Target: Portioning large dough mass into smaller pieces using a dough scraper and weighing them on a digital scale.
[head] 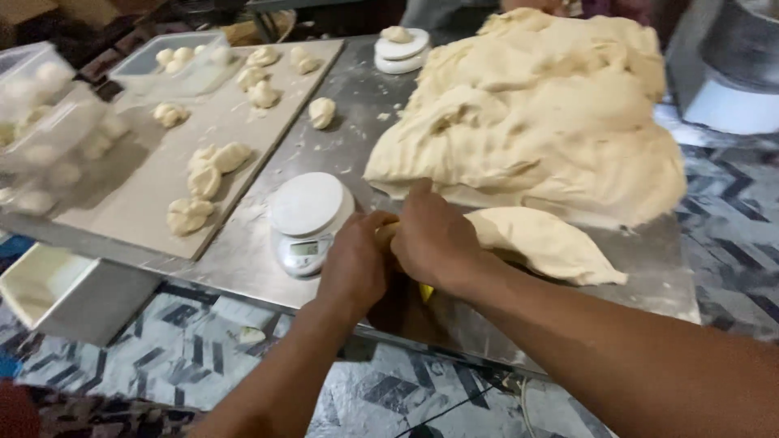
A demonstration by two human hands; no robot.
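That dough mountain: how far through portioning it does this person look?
Early, it seems. Done: about a dozen small dough pieces lie on the board. In hand: left hand and right hand work a piece beside the scale. Left: the big dough heap, hardly dented.

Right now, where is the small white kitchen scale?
In the head view, the white kitchen scale sits on the steel table near its front edge, just left of the left hand, between the board of dough pieces and the big dough mass.

On your table (243, 251): one white kitchen scale (308, 219); one board (138, 203) bearing dough pieces (203, 180); clear plastic tubs (174, 65); two stacked white lids (402, 50).
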